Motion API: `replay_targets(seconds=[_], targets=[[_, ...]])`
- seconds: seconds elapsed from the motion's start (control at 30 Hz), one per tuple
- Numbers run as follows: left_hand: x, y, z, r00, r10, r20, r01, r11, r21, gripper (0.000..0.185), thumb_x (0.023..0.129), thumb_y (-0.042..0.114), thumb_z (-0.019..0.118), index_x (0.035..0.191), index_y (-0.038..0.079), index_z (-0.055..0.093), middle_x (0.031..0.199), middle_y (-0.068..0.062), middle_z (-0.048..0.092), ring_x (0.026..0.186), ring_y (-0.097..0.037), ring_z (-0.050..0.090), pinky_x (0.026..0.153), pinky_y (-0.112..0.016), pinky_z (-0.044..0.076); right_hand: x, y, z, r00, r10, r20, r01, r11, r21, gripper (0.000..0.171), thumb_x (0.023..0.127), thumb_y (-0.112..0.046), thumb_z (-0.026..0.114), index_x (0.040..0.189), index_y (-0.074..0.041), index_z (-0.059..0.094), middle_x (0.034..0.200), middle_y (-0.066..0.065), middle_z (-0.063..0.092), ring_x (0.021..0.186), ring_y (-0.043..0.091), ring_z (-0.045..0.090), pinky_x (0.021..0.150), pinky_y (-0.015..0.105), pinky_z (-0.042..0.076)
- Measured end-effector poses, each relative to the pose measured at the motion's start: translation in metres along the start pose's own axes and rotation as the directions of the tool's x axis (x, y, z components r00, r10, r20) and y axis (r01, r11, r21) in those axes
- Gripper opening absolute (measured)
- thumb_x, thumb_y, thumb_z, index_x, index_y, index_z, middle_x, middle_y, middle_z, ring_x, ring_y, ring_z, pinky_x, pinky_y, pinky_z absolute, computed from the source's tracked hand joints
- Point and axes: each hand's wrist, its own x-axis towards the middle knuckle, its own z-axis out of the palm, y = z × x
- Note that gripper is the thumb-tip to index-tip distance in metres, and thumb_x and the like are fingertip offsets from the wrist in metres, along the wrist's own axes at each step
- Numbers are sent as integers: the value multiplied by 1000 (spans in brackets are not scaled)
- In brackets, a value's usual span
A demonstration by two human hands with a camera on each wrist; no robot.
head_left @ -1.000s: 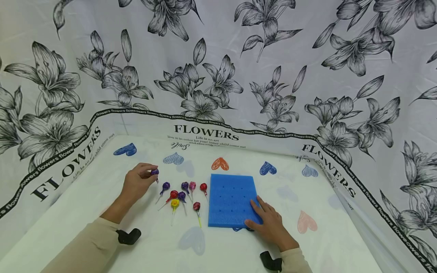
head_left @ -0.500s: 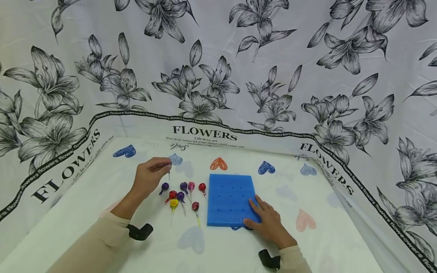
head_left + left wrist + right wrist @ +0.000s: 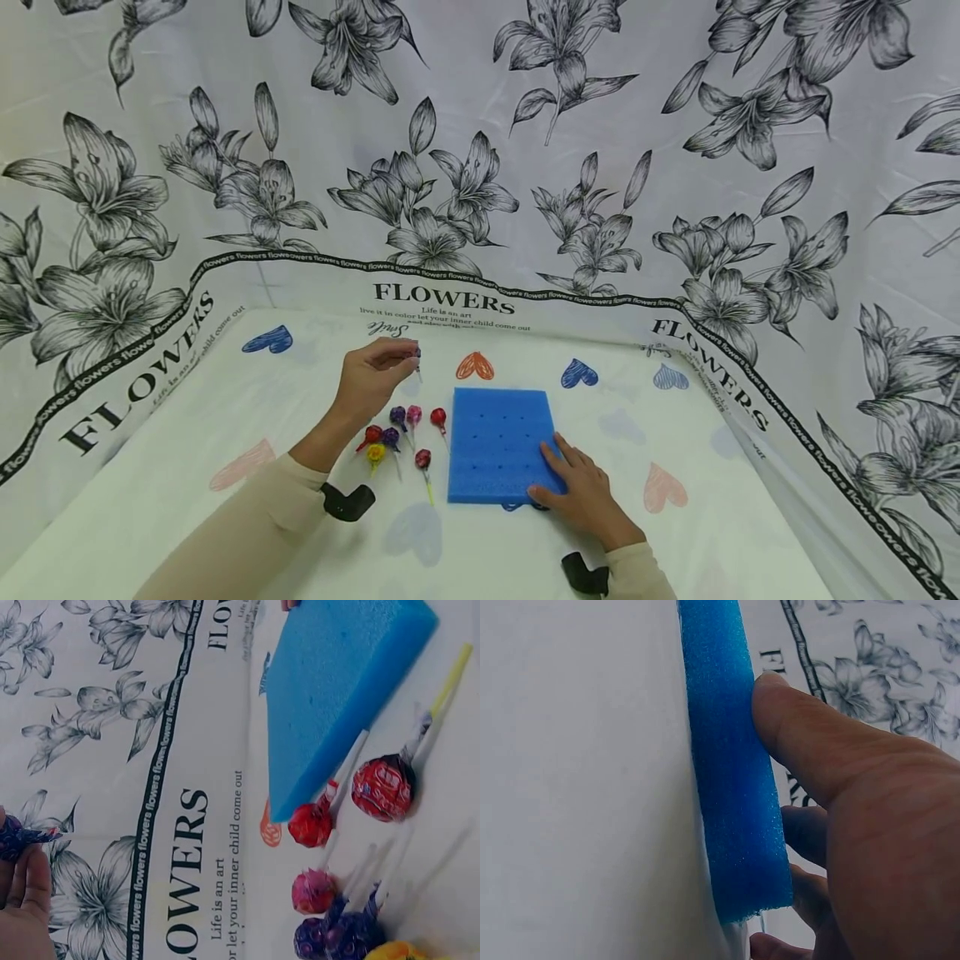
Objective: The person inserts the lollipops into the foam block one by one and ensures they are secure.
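Head view: a purple-wrapped lollipop (image 3: 415, 356) is pinched at its head between the thumb and fingertips of the left hand (image 3: 372, 377), stick pointing down, raised above the white heart-printed table cover (image 3: 187, 467). It hangs just beyond the far left corner of a blue foam block (image 3: 501, 443), whose top is dotted with rows of small holes. Between that hand and the block's left edge lies a loose cluster of lollipops (image 3: 397, 433) in red, pink, purple and yellow wrappers, sticks pointing towards the person. The right hand (image 3: 581, 492) rests with fingers spread flat on the block's near right corner, thumb against its side. Bare cover stretches right of the block to the flower-printed backdrop (image 3: 675, 167).
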Motion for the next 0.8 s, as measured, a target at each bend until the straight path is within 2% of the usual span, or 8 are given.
replay_targets(seconds=[0.2,0.4,0.67,0.8], targets=[[7,2,21,999,-25,20,24,999,35,35,88,1,70,122,-1,63,110,-16,65,96,-23,63,83,-25,52,0,-1,0,1000,1,4,-1,1000,11,83,86,-61,60,149,-10,37,157,14,22,138,44,22,98,70,22],[10,0,39,998,-20,62,20,1000,5,30,87,0,70,116,-4,65,107,-17,65,97,-28,63,81,-27,54,1,-2,0,999,32,21,-33,999,23,93,85,-63,59,151,-4,28,158,11,20,140,40,20,102,67,19],[13,-10,67,987,-111,113,117,992,-50,31,86,-6,68,117,-9,63,110,-25,62,101,-38,60,82,-27,53,3,-2,0,999,36,22,-37,999,39,96,85,-64,60,151,-3,26,158,11,20,141,38,19,103,66,18],[12,-18,87,983,-128,128,136,989,-58,30,87,-3,69,117,-6,64,111,-21,64,102,-34,62,82,-28,53,2,-1,0,999,43,13,-44,999,27,96,84,-63,61,151,-3,27,157,11,21,141,39,20,103,67,18]])
